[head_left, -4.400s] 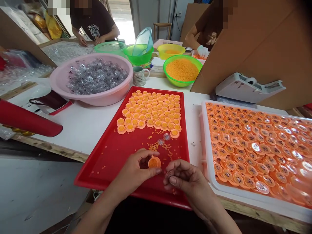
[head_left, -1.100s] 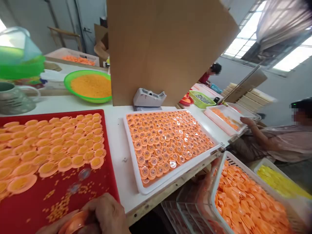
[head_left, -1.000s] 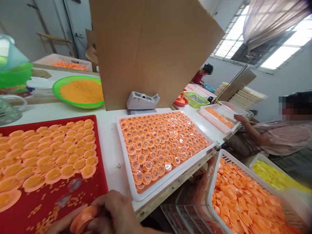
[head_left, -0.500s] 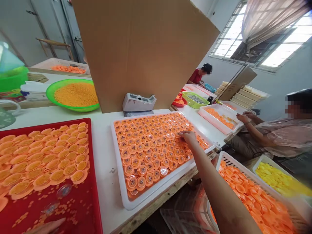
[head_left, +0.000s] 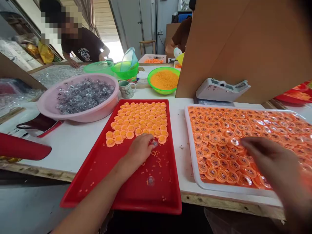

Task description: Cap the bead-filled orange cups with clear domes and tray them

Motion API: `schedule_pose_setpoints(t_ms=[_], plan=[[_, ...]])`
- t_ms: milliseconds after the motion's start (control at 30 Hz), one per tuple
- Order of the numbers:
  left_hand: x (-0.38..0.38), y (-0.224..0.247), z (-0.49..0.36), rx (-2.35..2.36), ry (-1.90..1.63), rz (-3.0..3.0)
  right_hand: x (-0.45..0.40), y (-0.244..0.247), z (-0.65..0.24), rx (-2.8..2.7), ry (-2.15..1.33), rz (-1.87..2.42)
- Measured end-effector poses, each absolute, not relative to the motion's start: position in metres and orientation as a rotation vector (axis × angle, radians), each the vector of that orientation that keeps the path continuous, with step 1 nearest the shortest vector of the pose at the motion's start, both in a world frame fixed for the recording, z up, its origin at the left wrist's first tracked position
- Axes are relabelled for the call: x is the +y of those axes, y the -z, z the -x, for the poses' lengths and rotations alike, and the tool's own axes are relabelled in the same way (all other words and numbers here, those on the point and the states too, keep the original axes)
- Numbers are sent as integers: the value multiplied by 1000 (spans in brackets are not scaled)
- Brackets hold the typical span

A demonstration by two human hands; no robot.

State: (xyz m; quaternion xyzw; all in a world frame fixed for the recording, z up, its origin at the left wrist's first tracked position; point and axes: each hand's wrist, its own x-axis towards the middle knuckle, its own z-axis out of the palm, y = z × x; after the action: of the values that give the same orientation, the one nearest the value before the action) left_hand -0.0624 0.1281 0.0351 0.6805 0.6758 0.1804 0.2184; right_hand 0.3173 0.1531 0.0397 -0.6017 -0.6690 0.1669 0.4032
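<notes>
My left hand [head_left: 140, 149] reaches over the red tray [head_left: 109, 175], its fingers closed round a small clear plastic cap [head_left: 154, 143]. Just beyond it stand rows of orange dish-shaped pieces [head_left: 130, 134] filled with yellow-orange bits. A second clear cap [head_left: 150, 181] lies on the bare red surface among scattered bits. Blurred by motion, my right hand [head_left: 273, 162] hovers above the white tray [head_left: 192, 162], thumb and fingers slightly apart with nothing visible between them. That tray is packed with orange discs [head_left: 223, 156] under clear covers, each with a dark printed figure.
Behind the trays are a pink basin [head_left: 80, 113] of clear caps, a mug [head_left: 126, 90] and a green bowl [head_left: 158, 91] of orange bits. A tape dispenser [head_left: 221, 91] stands before a cardboard panel [head_left: 219, 42]. A person [head_left: 85, 45] works across the table.
The view has swung left, bringing the whole red tray and pink basin into sight. My right hand has come off the discs. My left hand now holds a clear cap near the filled dishes.
</notes>
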Motion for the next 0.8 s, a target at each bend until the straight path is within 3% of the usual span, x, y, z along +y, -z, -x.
schedule_pose_setpoints(t_ms=[167, 300, 800], plan=[[141, -22, 60, 1835, -379, -1957, 114, -38, -190, -2417, -674, 1029], [127, -26, 65, 1806, -333, -1941, 98, -37, -132, -2653, -616, 952], [80, -52, 106, 1653, -492, -1722, 55, -26, -100, -2890, -379, 738]])
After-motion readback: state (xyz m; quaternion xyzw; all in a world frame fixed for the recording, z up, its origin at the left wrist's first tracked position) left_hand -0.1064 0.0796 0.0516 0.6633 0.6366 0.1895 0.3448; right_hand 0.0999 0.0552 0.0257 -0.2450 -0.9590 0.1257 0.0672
